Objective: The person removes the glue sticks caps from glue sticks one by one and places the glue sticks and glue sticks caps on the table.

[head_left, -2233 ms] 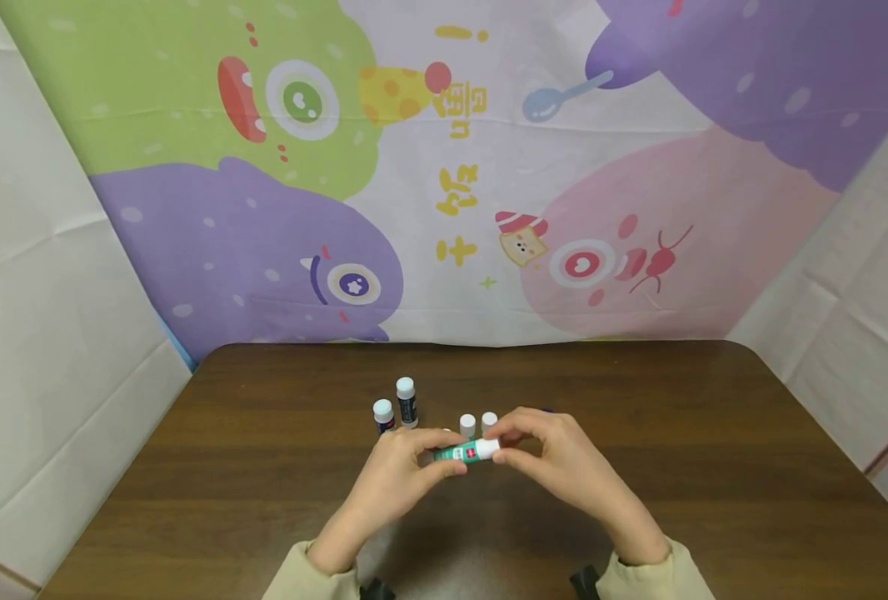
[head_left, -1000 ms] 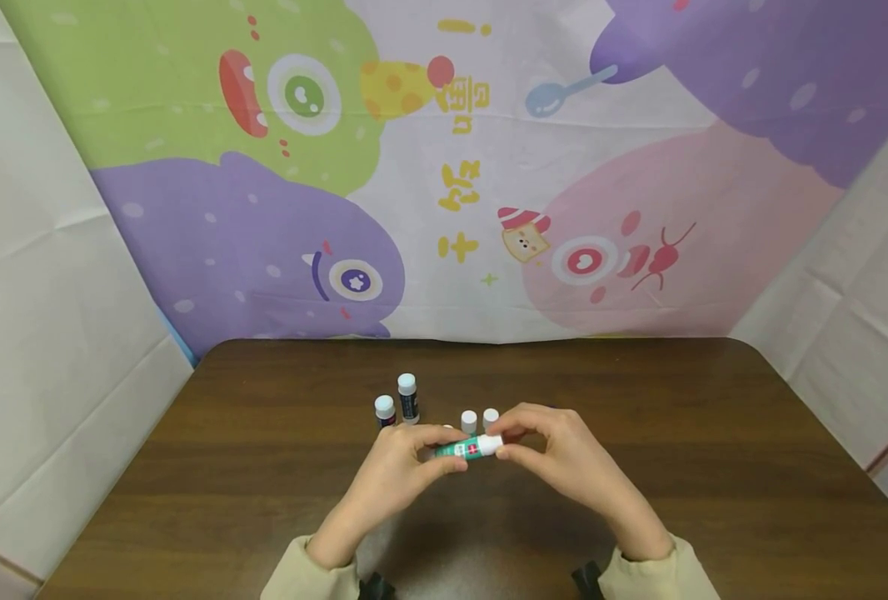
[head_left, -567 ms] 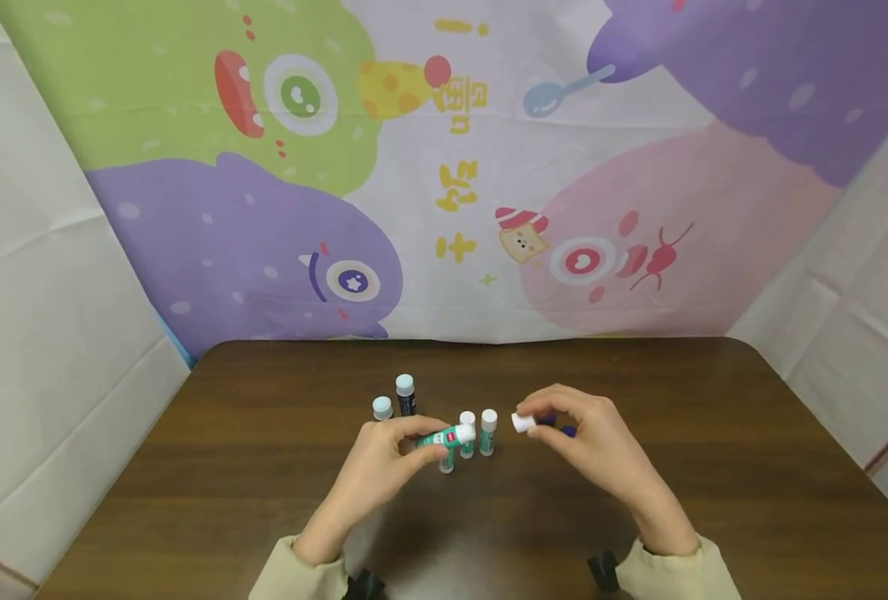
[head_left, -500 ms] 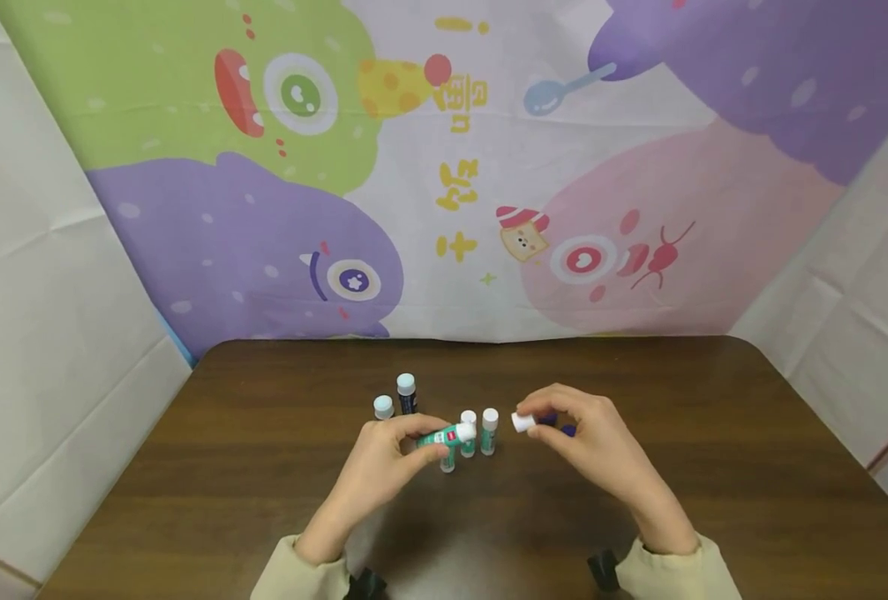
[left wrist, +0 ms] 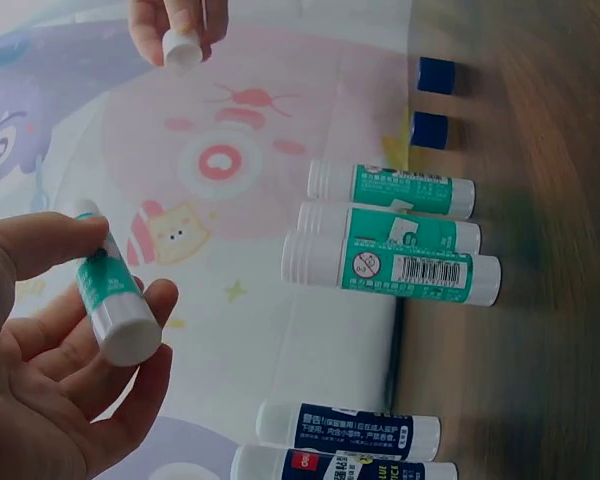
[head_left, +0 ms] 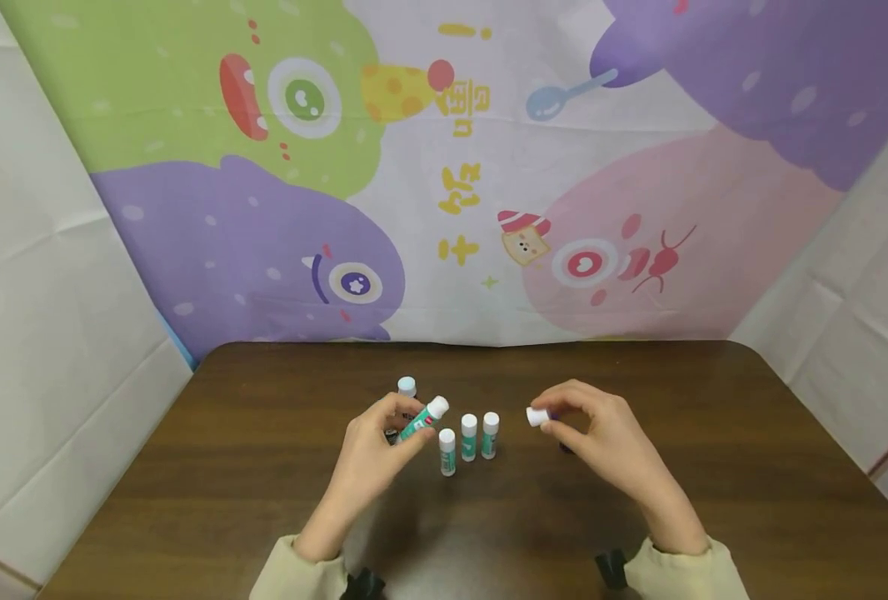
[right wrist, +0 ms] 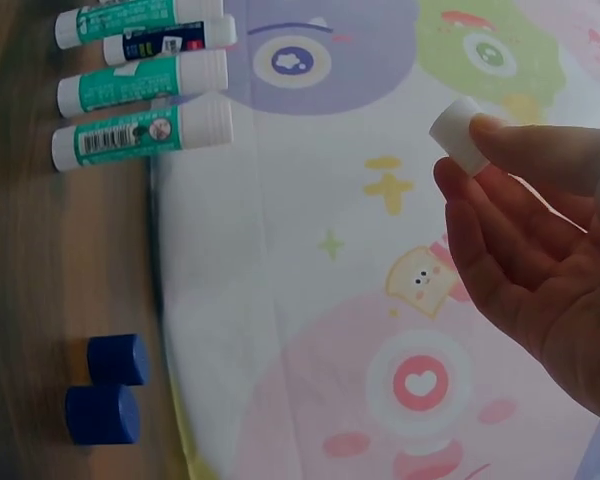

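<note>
My left hand (head_left: 365, 454) grips a green-and-white glue stick (head_left: 418, 421) above the table, its white end tilted up to the right. Apart from it, my right hand (head_left: 605, 429) pinches a small white cap (head_left: 537, 417) between thumb and fingers; the right wrist view shows the cap (right wrist: 460, 134) at the fingertips. Between the hands, three green glue sticks stand upright: a nearer one (head_left: 447, 454), a middle one (head_left: 469, 437) and a right one (head_left: 491, 435). Their white ends look ridged in the left wrist view.
Two dark blue glue sticks (left wrist: 360, 432) stand behind my left hand, largely hidden in the head view. Two blue caps, one upper (right wrist: 117, 360) and one lower (right wrist: 102, 415), sit on the brown table (head_left: 264, 500) by my right hand. A cartoon cloth (head_left: 459, 300) hangs behind.
The white cap has come off the held glue stick, and my right hand has carried it rightward. My left hand has shifted left, tipping the stick more upright. The three standing green sticks now show fully.
</note>
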{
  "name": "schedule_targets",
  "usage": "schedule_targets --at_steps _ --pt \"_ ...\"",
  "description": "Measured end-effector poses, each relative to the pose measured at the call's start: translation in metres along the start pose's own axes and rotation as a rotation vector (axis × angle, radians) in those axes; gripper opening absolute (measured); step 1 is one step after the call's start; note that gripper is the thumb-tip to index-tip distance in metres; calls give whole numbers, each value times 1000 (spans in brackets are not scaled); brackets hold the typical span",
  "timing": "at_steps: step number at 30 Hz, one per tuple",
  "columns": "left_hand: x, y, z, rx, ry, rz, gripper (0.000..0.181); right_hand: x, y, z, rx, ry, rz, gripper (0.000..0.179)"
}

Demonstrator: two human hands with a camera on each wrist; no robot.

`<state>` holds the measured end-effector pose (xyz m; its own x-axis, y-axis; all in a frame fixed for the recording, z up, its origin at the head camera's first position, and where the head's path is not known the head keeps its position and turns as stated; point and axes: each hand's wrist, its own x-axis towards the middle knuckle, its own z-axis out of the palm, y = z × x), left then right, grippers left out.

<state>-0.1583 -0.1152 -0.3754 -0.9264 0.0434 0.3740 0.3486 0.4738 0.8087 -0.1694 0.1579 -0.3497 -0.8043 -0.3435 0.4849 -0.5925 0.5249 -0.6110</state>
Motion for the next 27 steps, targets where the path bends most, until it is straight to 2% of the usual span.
schedule_targets --at_steps 7,12,16,21,24,27 --pt "3 -6 -2 -38 57 -34 27 1 4 -2 -74 21 41 22" --pt "6 -11 -4 -12 88 -39 29 1 9 -4 -111 22 75 19" --pt "8 -14 -9 27 124 -75 24 2 12 -6 -133 14 113 21" --pt "11 -20 -16 101 197 -155 25 1 19 -11 -154 -7 205 27" --pt "12 -24 -21 149 192 -228 27 -1 24 -14 -169 -33 275 29" --pt "12 -26 -26 191 161 -299 29 -2 27 -16 -176 -58 339 30"
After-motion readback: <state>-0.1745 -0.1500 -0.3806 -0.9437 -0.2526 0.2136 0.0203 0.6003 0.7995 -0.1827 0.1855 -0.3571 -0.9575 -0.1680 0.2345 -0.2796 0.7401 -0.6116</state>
